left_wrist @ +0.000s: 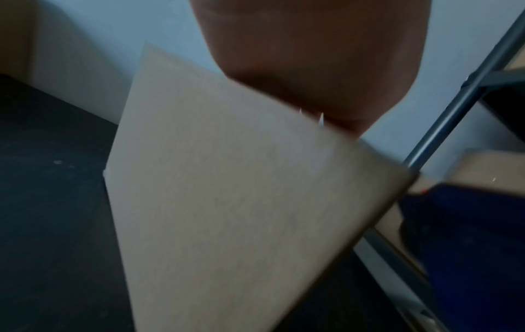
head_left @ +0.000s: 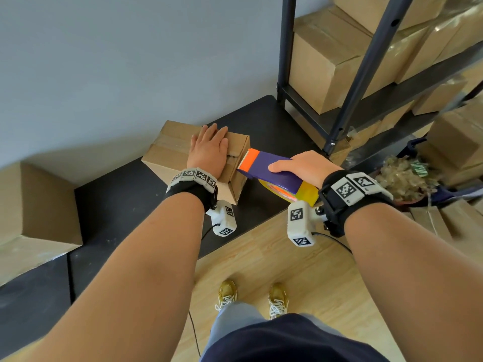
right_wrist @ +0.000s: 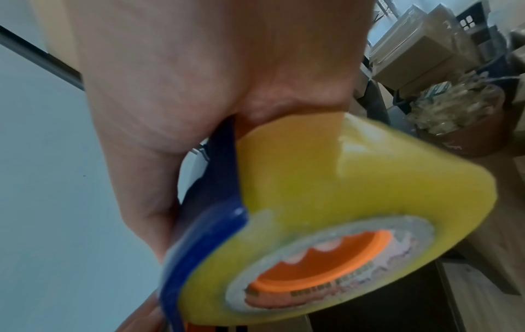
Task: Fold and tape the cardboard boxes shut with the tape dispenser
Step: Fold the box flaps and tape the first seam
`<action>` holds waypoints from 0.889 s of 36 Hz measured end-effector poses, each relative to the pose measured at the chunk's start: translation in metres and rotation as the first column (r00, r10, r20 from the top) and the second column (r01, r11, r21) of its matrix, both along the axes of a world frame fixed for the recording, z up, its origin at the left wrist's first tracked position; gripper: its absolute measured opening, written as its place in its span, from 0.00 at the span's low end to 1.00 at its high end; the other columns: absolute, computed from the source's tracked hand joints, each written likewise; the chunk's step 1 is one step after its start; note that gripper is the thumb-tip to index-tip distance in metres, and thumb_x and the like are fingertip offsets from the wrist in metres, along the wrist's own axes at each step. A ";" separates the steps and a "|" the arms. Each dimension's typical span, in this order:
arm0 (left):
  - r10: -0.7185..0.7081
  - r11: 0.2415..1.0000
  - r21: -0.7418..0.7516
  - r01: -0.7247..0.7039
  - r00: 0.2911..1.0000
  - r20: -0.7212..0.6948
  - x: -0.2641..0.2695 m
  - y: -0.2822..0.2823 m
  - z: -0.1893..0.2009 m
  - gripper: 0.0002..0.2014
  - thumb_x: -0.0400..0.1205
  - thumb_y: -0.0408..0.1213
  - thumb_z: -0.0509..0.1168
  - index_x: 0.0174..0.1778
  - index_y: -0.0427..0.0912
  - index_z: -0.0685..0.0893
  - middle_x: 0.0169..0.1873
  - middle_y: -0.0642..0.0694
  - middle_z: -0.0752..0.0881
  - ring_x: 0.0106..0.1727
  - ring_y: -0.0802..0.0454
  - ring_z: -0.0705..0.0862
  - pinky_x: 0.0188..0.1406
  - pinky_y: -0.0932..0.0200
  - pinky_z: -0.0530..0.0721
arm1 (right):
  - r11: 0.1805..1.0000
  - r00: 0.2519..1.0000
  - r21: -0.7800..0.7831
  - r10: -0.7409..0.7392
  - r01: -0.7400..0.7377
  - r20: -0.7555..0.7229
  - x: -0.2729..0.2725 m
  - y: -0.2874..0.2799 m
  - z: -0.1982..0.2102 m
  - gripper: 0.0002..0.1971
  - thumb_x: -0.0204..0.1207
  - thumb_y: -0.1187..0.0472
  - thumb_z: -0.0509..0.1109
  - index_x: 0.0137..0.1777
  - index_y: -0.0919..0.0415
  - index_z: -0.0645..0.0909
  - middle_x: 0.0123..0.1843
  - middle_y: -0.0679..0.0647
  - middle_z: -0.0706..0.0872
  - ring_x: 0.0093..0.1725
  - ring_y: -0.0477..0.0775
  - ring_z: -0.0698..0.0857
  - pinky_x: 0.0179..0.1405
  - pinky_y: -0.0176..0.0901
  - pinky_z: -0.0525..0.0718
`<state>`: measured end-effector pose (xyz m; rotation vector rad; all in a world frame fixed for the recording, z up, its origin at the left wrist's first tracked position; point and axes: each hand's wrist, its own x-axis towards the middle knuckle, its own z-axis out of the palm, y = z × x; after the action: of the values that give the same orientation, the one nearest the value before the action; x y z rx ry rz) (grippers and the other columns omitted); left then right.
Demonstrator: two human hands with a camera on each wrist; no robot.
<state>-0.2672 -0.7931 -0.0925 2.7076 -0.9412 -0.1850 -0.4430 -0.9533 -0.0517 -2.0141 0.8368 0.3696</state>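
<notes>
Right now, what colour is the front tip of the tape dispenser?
Orange, on the dispenser tip by the serrated blade; the body is dark blue. Head view shows it best.

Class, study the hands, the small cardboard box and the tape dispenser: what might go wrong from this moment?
1. The serrated blade on the purple and orange tape dispenser points toward the left hand lying flat on the small brown cardboard box; a slip might nick it.
2. The box sits near the black table's front edge, so a hard pull by the right hand may drag it off.
</notes>
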 end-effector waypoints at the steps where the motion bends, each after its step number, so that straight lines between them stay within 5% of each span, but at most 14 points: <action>1: -0.004 1.000 0.016 0.004 0.999 -0.032 0.000 0.001 0.004 0.24 0.89 0.42 0.44 0.83 0.54 0.57 0.84 0.49 0.55 0.85 0.50 0.48 0.84 0.46 0.43 | 1.000 1.000 -0.001 -0.001 0.001 0.002 0.001 0.000 0.000 0.28 0.73 0.37 0.71 0.55 0.64 0.83 0.51 0.60 0.86 0.51 0.58 0.85 0.56 0.48 0.79; 4: 0.002 0.999 0.050 0.005 0.992 -0.125 0.005 0.004 0.019 0.30 0.84 0.32 0.48 0.84 0.54 0.55 0.85 0.50 0.51 0.85 0.51 0.44 0.83 0.44 0.40 | 1.000 1.000 0.002 0.000 0.000 0.000 0.005 0.000 -0.002 0.28 0.73 0.37 0.71 0.57 0.63 0.81 0.51 0.58 0.85 0.50 0.56 0.85 0.50 0.44 0.78; 8: -0.068 0.977 0.186 0.106 0.978 -0.200 0.008 0.005 0.037 0.35 0.81 0.24 0.56 0.84 0.50 0.55 0.84 0.47 0.51 0.85 0.45 0.49 0.82 0.39 0.53 | 1.000 1.000 0.011 -0.026 0.026 0.003 0.008 0.002 -0.006 0.29 0.72 0.36 0.72 0.58 0.61 0.79 0.51 0.56 0.85 0.46 0.52 0.84 0.41 0.40 0.75; 11: -0.136 0.890 0.410 0.199 0.974 -0.179 -0.001 0.003 0.045 0.42 0.82 0.29 0.62 0.85 0.54 0.43 0.85 0.48 0.41 0.85 0.46 0.40 0.82 0.35 0.47 | 1.000 1.000 -0.007 -0.026 0.026 0.000 0.010 0.001 -0.007 0.30 0.70 0.34 0.72 0.57 0.60 0.79 0.51 0.56 0.85 0.46 0.52 0.84 0.41 0.40 0.76; 14: -0.191 0.842 0.485 0.235 0.972 -0.139 -0.012 0.000 0.054 0.44 0.83 0.37 0.63 0.84 0.56 0.37 0.84 0.48 0.37 0.84 0.46 0.37 0.82 0.35 0.42 | 1.000 1.000 -0.026 -0.009 0.008 -0.011 0.011 0.000 -0.005 0.30 0.69 0.33 0.72 0.57 0.60 0.79 0.51 0.57 0.86 0.47 0.54 0.85 0.46 0.42 0.78; 20: -0.259 0.730 0.626 0.273 0.959 -0.116 -0.014 -0.008 0.060 0.65 0.66 0.46 0.81 0.83 0.53 0.33 0.84 0.45 0.36 0.84 0.42 0.37 0.80 0.32 0.44 | 1.000 1.000 -0.024 0.004 -0.005 -0.021 0.011 -0.001 -0.003 0.30 0.70 0.34 0.72 0.59 0.60 0.78 0.52 0.57 0.86 0.49 0.55 0.86 0.47 0.42 0.78; 27: -0.297 0.671 0.679 0.298 0.947 -0.122 -0.012 -0.016 0.064 0.66 0.65 0.51 0.81 0.84 0.51 0.35 0.84 0.44 0.39 0.85 0.40 0.40 0.79 0.33 0.48 | 1.000 1.000 -0.016 0.003 -0.003 -0.020 0.012 -0.002 -0.003 0.30 0.70 0.35 0.72 0.58 0.60 0.79 0.51 0.56 0.86 0.48 0.54 0.86 0.44 0.41 0.78; 32: -0.286 0.688 0.648 0.327 0.943 -0.172 -0.014 -0.016 0.066 0.65 0.67 0.47 0.81 0.84 0.48 0.35 0.84 0.42 0.39 0.84 0.39 0.39 0.81 0.43 0.47 | 1.000 1.000 -0.011 -0.002 0.001 -0.028 0.013 -0.004 -0.004 0.30 0.71 0.35 0.72 0.59 0.59 0.78 0.51 0.56 0.86 0.48 0.53 0.85 0.46 0.41 0.79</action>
<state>-0.2812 -0.8087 -0.0265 3.1041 -1.5615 -0.8173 -0.4302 -0.9571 -0.0552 -2.0225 0.8591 0.3939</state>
